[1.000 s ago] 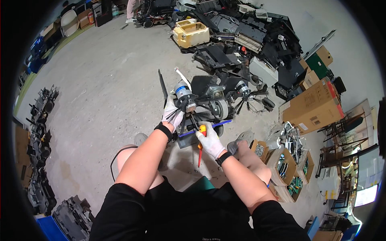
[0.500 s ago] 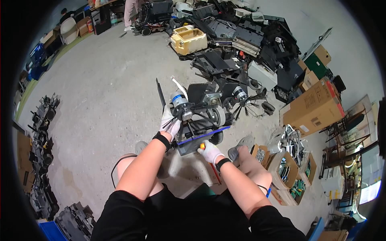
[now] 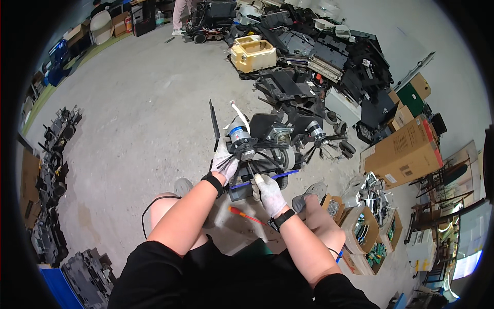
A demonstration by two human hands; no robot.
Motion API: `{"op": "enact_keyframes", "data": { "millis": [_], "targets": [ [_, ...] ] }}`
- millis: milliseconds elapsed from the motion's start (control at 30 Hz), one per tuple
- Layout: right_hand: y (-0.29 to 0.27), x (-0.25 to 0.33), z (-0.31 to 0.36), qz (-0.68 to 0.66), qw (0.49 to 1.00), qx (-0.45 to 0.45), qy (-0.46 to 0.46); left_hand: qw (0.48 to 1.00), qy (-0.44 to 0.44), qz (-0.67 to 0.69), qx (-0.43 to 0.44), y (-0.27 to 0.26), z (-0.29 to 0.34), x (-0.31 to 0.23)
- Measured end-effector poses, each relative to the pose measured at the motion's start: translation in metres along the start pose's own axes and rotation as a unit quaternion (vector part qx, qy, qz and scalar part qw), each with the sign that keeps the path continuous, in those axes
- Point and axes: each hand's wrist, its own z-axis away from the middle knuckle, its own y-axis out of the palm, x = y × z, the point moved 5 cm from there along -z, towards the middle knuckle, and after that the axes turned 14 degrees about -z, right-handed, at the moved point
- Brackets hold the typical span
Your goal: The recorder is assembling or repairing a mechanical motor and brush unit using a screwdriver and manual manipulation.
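The screwdriver [image 3: 239, 211] had gone from my right hand [image 3: 268, 193] to the floor [image 3: 149, 118], freeing it to bunch near the blue strip [image 3: 286, 174], pinching what I couldn't tell. My left hand [image 3: 223, 158] gripped the silver motor [image 3: 238, 134] beyond my feet [image 3: 310, 194].

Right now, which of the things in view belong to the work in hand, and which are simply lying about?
Belongs to the work:
- silver motor, at the left hand
- right hand, just below the motor
- red screwdriver, lying close by, so probably

Lying about:
- cream tub
- large cardboard box
- green boards
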Motion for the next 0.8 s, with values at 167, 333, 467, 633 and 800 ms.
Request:
{"op": "enact_keyframes", "data": {
  "millis": [167,333,467,633,800],
  "targets": [
    [0.007,0.001,0.007,0.032,0.998,-0.01,-0.047,0.996,-0.003,-0.019,-0.083,0.002,0.004,0.012],
    [0.018,0.016,0.017,0.175,0.979,-0.042,-0.09,0.996,0.009,-0.031,-0.085,0.001,-0.003,0.03],
    [0.015,0.018,0.017,0.198,0.971,-0.066,-0.117,0.995,0.02,-0.016,-0.101,0.002,0.0,0.022],
    [0.012,0.015,0.005,0.133,0.99,0.01,-0.034,0.995,0.031,0.008,-0.091,0.007,-0.011,0.039],
    [0.005,0.008,0.001,-0.043,0.995,0.074,0.059,0.994,0.058,0.074,-0.054,0.009,-0.015,0.045]
  ]
}}
